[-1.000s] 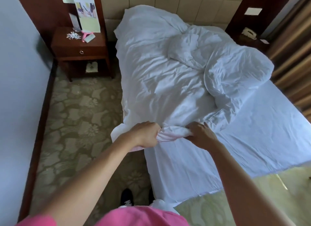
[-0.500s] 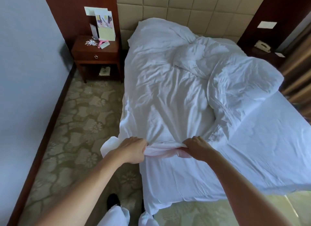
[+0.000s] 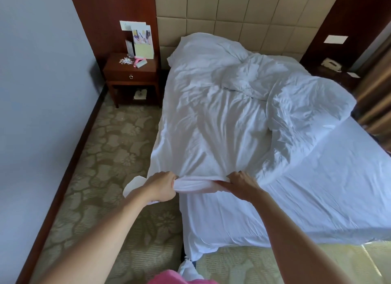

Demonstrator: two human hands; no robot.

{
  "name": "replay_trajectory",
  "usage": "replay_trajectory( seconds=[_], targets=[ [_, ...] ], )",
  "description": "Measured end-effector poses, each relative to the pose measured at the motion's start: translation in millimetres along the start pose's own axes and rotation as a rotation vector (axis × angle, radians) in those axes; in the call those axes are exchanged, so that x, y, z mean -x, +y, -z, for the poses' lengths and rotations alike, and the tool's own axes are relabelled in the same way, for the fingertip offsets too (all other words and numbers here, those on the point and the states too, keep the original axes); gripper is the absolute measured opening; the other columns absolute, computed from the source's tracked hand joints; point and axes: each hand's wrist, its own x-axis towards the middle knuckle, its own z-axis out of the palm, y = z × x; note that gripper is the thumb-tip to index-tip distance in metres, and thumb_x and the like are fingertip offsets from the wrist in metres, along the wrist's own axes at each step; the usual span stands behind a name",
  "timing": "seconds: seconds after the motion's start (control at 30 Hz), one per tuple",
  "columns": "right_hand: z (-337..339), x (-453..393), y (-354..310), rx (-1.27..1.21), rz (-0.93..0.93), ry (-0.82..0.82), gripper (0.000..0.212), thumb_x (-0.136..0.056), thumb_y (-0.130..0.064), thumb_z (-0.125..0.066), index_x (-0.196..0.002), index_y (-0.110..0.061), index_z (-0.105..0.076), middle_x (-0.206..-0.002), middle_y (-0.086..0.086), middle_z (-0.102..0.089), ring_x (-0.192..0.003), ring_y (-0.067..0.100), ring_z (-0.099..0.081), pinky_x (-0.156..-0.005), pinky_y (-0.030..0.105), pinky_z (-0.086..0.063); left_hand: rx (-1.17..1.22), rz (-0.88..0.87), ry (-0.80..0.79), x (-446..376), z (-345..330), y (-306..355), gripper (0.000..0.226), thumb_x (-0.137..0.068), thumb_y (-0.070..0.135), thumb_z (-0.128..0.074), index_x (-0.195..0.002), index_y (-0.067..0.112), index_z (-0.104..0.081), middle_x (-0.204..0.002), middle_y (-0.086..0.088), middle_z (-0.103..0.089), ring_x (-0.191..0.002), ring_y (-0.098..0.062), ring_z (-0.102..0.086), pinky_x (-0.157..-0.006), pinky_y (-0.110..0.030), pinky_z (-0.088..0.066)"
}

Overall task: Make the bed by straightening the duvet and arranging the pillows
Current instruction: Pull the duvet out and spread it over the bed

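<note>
A crumpled white duvet (image 3: 213, 122) lies along the left half of the bed, bunched into a thick fold (image 3: 304, 106) at the right. Its near edge is gathered into a roll between my hands. My left hand (image 3: 161, 186) grips the left end of that roll at the bed's left corner. My right hand (image 3: 241, 184) grips the right end, fingers curled over the cloth. A white pillow (image 3: 203, 48) leans at the beige headboard, partly under the duvet. The bare white sheet (image 3: 330, 184) covers the near right of the mattress.
A wooden nightstand (image 3: 132, 76) with cards and small items stands left of the bed. Patterned carpet (image 3: 110, 156) runs between bed and the blue-grey wall (image 3: 38, 93). A second nightstand with a phone (image 3: 331, 64) and curtains (image 3: 374, 89) lie at the right.
Both hands have kept their grip on the duvet edge and drawn it toward the foot of the bed; the duvet is stretched flatter and the view has backed away.
</note>
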Motion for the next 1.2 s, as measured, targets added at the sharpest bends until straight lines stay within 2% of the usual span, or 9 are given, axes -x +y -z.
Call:
replay_trajectory(
  seconds=[0.17,0.3,0.47,0.57,0.63,0.73,0.8,0.97,1.2],
  targets=[
    [-24,32,-19,-0.001,0.074,0.032,0.053,-0.093,-0.061,-0.051,-0.064,-0.018,-0.040,-0.071,0.004,-0.053,-0.078,0.029,-0.056,-0.064,0.032,-0.033,-0.121,-0.006,0.160,32,-19,-15,0.031,-0.078,0.001,-0.050,-0.062,0.024,-0.038,-0.061,0.004,-0.048,-0.060,-0.019,-0.049,-0.048,-0.027,-0.027],
    [-53,61,-14,0.086,0.072,0.081,0.036,-0.100,-0.046,-0.048,-0.090,-0.013,-0.059,-0.098,0.009,-0.068,-0.099,0.030,-0.063,-0.072,0.036,-0.047,-0.131,-0.001,0.222,39,-47,-14,0.024,-0.075,0.000,-0.051,-0.065,0.021,-0.045,-0.065,0.001,-0.055,-0.067,-0.025,-0.053,-0.053,-0.030,-0.033],
    [-55,86,-5,-0.133,-0.180,0.005,0.037,-0.100,-0.038,-0.046,-0.066,-0.023,-0.052,-0.076,0.006,-0.072,-0.078,0.024,-0.069,-0.079,0.041,-0.055,-0.077,0.003,0.216,42,-73,-5,0.017,-0.079,0.001,-0.054,-0.078,0.018,-0.057,-0.073,0.001,-0.057,-0.076,-0.027,-0.058,-0.060,-0.030,-0.036],
    [-61,100,10,-0.166,-0.242,-0.076,0.035,-0.095,-0.031,-0.051,-0.066,-0.013,-0.058,-0.068,0.002,-0.071,-0.067,0.017,-0.068,-0.074,0.035,-0.055,0.161,0.069,-0.014,43,-93,-21,0.015,-0.085,0.008,-0.055,-0.074,0.018,-0.053,-0.071,0.002,-0.056,-0.067,-0.021,-0.055,-0.054,-0.028,-0.036],
    [-65,105,22,-0.180,-0.272,-0.082,0.034,-0.095,-0.030,-0.050,-0.068,-0.012,-0.060,-0.066,0.000,-0.071,-0.065,0.017,-0.066,-0.072,0.033,-0.053,0.176,0.097,-0.159,50,-106,-32,0.018,-0.084,0.009,-0.055,-0.072,0.022,-0.052,-0.075,0.005,-0.057,-0.075,-0.019,-0.058,-0.056,-0.023,-0.038],
    [-74,105,33,-0.194,-0.258,-0.146,0.033,-0.095,-0.028,-0.049,-0.072,-0.010,-0.064,-0.065,0.000,-0.072,-0.056,0.011,-0.061,-0.071,0.033,-0.056,0.193,0.167,-0.126,58,-122,-41,0.018,-0.081,0.008,-0.058,-0.070,0.022,-0.054,-0.080,0.002,-0.062,-0.081,-0.021,-0.062,-0.064,-0.028,-0.045],
    [-78,103,37,-0.227,-0.235,-0.162,0.034,-0.094,-0.027,-0.051,-0.072,-0.004,-0.064,-0.063,0.003,-0.070,-0.052,0.014,-0.061,-0.069,0.035,-0.057,0.223,0.203,-0.087,62,-127,-37,0.015,-0.081,0.008,-0.059,-0.071,0.019,-0.056,-0.077,0.000,-0.062,-0.073,-0.019,-0.062,-0.062,-0.028,-0.046],
    [-73,102,52,-0.170,-0.140,-0.140,0.046,-0.094,-0.028,-0.050,-0.054,-0.014,-0.029,-0.059,0.002,-0.037,-0.052,0.018,-0.034,-0.054,0.030,-0.031,0.266,0.252,-0.043,51,-123,-7,0.006,-0.085,0.010,-0.059,-0.079,0.012,-0.058,-0.080,-0.006,-0.065,-0.060,-0.020,-0.065,-0.058,-0.030,-0.050],
    [-42,126,147,-0.206,-0.243,-0.112,0.035,-0.081,-0.019,-0.054,-0.055,-0.019,-0.030,-0.066,-0.001,-0.034,-0.054,0.015,-0.029,-0.049,0.026,-0.024,0.215,0.202,-0.086,15,-142,92,0.011,-0.082,0.004,-0.048,-0.078,0.013,-0.055,-0.086,-0.014,-0.065,-0.069,-0.024,-0.063,-0.057,-0.030,-0.049]
  ],
)
